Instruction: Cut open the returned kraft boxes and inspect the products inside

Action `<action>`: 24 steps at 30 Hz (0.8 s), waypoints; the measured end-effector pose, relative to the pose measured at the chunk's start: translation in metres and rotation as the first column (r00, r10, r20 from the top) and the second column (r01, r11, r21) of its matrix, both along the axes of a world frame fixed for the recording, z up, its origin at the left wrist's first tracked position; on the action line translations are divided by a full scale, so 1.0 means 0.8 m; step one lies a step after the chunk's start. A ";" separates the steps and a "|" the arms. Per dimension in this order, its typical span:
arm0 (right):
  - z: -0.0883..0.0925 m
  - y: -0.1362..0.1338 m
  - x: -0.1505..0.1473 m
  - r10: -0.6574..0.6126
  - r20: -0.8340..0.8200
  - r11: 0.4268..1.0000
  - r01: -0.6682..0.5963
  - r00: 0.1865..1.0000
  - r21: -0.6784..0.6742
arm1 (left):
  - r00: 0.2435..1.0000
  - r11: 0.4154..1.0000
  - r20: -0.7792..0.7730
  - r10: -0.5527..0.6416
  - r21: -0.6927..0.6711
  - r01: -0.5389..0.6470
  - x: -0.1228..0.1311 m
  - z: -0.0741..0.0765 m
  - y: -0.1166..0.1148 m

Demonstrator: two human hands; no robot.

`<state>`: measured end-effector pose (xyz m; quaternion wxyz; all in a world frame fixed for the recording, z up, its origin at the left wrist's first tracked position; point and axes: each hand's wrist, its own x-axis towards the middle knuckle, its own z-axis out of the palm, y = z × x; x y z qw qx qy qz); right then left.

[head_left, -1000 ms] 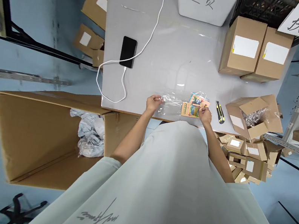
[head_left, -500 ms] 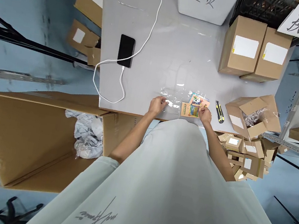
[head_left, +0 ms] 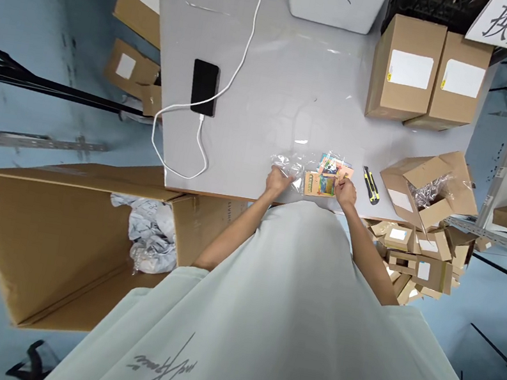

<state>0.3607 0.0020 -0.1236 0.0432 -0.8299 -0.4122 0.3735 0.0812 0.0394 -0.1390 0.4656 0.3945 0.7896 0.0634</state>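
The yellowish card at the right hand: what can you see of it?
The yellowish card is rectangular and paper-like, with a colourful picture and greenish marks too small to read. It seems to lie flat on the table near the front edge, partly overlapping another colourful card. The right hand appears to pinch its right end. Clear plastic lies at its left; whether that also covers it is unclear.

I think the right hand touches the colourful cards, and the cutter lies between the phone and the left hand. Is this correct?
The place is wrong: in the head view, the cutter lies between the right hand and the smaller open box. The right hand does touch the colourful cards.
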 end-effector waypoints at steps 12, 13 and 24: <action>-0.008 -0.002 0.004 0.013 -0.014 1.000 -0.013 1.000 0.016 | 0.978 0.971 0.181 0.102 0.195 -0.137 -0.022 0.025 -0.020; -0.008 -0.002 0.004 0.014 -0.017 1.000 -0.014 1.000 0.018 | 0.963 0.970 0.250 0.105 0.190 -0.155 -0.025 0.028 -0.021; 0.000 0.005 0.010 0.003 -0.063 1.000 -0.005 0.998 -0.026 | 0.673 0.944 0.664 0.325 -0.263 -0.197 0.009 0.022 0.005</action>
